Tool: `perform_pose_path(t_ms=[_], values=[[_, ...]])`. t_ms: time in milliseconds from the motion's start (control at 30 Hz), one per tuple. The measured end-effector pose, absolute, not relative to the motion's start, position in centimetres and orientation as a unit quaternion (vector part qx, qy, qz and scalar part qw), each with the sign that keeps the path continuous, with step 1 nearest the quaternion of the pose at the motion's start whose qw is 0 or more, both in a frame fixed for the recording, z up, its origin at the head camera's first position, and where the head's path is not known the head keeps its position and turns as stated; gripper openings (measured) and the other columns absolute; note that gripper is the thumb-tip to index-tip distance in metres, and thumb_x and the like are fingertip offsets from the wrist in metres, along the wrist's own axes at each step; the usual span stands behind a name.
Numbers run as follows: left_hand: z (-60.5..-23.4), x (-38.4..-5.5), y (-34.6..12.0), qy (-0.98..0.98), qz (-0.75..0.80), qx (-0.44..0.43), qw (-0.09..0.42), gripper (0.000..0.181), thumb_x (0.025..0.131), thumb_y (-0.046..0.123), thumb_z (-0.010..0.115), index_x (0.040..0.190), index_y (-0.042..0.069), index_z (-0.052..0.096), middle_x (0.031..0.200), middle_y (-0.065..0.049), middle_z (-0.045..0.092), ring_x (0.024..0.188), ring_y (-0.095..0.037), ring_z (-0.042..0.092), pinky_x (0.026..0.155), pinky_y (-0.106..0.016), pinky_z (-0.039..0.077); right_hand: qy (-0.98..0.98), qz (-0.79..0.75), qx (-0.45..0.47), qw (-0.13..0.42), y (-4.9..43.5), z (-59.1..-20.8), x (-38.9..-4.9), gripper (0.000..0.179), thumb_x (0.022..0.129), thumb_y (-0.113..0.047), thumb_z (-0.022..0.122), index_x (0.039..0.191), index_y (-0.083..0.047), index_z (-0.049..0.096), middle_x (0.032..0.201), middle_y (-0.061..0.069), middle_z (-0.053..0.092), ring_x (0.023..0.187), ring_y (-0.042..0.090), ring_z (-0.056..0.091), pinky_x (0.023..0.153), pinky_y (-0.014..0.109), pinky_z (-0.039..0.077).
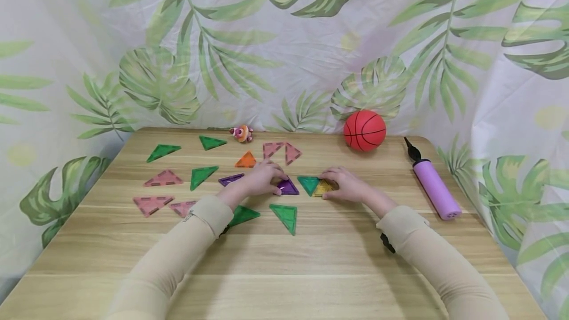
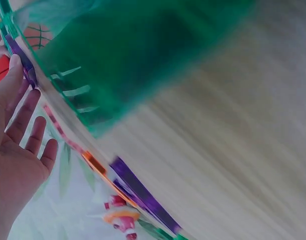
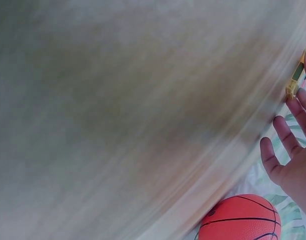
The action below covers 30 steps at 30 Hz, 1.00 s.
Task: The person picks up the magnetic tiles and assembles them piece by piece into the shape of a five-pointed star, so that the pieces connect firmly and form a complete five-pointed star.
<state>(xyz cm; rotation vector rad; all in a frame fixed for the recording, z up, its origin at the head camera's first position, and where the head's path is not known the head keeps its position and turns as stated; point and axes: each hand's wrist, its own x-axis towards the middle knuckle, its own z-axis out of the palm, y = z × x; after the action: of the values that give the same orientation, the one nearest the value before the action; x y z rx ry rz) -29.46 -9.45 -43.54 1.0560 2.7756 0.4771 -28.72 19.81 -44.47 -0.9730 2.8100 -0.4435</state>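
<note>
My left hand (image 1: 265, 178) pinches a purple triangular magnetic tile (image 1: 291, 187) at the middle of the table. In the left wrist view, thumb and index finger hold this purple tile (image 2: 24, 62) while the other fingers spread loosely. Across from it, my right hand (image 1: 344, 185) grips a yellow tile (image 1: 323, 189) between thumb and fingers. The yellow tile (image 3: 293, 86) also shows at the edge of the right wrist view. A teal triangle tile (image 1: 307, 183) lies against the yellow one, with a small gap between it and the purple tile.
Several green and pink triangle tiles, such as this green one (image 1: 285, 217) and this pink one (image 1: 153, 205), lie to the left and in front. An orange tile (image 1: 246, 160) and a small toy figure (image 1: 242, 133) sit behind. A red ball (image 1: 365, 130) and purple pump (image 1: 435, 187) stand right.
</note>
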Motion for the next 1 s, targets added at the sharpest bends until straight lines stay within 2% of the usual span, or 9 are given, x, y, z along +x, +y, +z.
perform_pose_path(t_ms=[200, 433, 567, 700, 833, 900, 1000], values=[[-43.6, -29.2, -8.0, 0.918, 0.140, 0.367, 0.059, 0.041, 0.080, 0.030, 0.075, 0.118, 0.016, 0.067, 0.125, -0.005, 0.060, 0.119, -0.029, 0.043, 0.104, -0.050, 0.028, 0.934, -0.145, -0.317, 0.075, 19.8, -44.6, -28.9, 0.062, 0.083, -0.041, 0.071, 0.136, -0.014, 0.052, 0.136, 0.012, 0.050, 0.126, 0.033, 0.043, 0.105, 0.054, 0.032], [-43.6, -29.0, -7.0, 0.927, 0.127, 0.350, 0.051, 0.041, 0.080, 0.033, 0.075, 0.117, 0.018, 0.067, 0.121, -0.001, 0.061, 0.114, -0.025, 0.044, 0.096, -0.045, 0.035, 0.933, -0.144, -0.322, 0.075, 19.7, -44.4, -28.8, 0.061, 0.083, -0.039, 0.071, 0.135, -0.013, 0.053, 0.135, 0.014, 0.050, 0.124, 0.034, 0.043, 0.104, 0.054, 0.032], [-43.4, -29.0, -7.3, 0.926, 0.140, 0.347, 0.050, 0.045, 0.080, 0.031, 0.075, 0.121, 0.015, 0.065, 0.122, -0.003, 0.061, 0.117, -0.025, 0.044, 0.099, -0.045, 0.033, 0.933, -0.143, -0.322, 0.073, 19.6, -44.3, -28.8, 0.061, 0.083, -0.038, 0.072, 0.134, -0.012, 0.053, 0.135, 0.015, 0.050, 0.125, 0.035, 0.043, 0.103, 0.055, 0.033], [-43.0, -29.2, -8.7, 0.926, 0.171, 0.333, 0.044, 0.049, 0.080, 0.027, 0.076, 0.124, 0.010, 0.062, 0.125, -0.007, 0.059, 0.123, -0.031, 0.043, 0.103, -0.052, 0.029, 0.932, -0.140, -0.325, 0.074, 19.7, -44.3, -28.8, 0.061, 0.083, -0.038, 0.071, 0.135, -0.012, 0.053, 0.136, 0.015, 0.050, 0.126, 0.035, 0.043, 0.104, 0.056, 0.032], [-42.3, -29.6, -11.2, 0.937, 0.180, 0.299, 0.029, 0.052, 0.080, 0.028, 0.076, 0.126, 0.011, 0.060, 0.130, -0.011, 0.056, 0.126, -0.036, 0.040, 0.104, -0.058, 0.027, 0.933, -0.139, -0.325, 0.071, 20.1, -44.5, -28.8, 0.061, 0.083, -0.038, 0.071, 0.135, -0.011, 0.053, 0.136, 0.015, 0.050, 0.126, 0.035, 0.042, 0.109, 0.055, 0.026], [-42.0, -29.8, -12.5, 0.941, 0.182, 0.285, 0.022, 0.053, 0.079, 0.028, 0.077, 0.126, 0.009, 0.060, 0.131, -0.014, 0.056, 0.126, -0.038, 0.040, 0.104, -0.058, 0.028, 0.933, -0.140, -0.323, 0.069, 20.3, -44.5, -28.7, 0.061, 0.083, -0.037, 0.072, 0.135, -0.010, 0.053, 0.135, 0.015, 0.050, 0.126, 0.036, 0.043, 0.110, 0.054, 0.024], [-41.7, -30.0, -14.5, 0.944, 0.189, 0.268, 0.023, 0.054, 0.079, 0.027, 0.077, 0.126, 0.007, 0.060, 0.131, -0.017, 0.055, 0.126, -0.040, 0.040, 0.106, -0.057, 0.027, 0.934, -0.143, -0.319, 0.068, 20.6, -44.5, -28.7, 0.061, 0.083, -0.037, 0.072, 0.134, -0.010, 0.053, 0.135, 0.016, 0.050, 0.125, 0.036, 0.043, 0.109, 0.054, 0.027]])
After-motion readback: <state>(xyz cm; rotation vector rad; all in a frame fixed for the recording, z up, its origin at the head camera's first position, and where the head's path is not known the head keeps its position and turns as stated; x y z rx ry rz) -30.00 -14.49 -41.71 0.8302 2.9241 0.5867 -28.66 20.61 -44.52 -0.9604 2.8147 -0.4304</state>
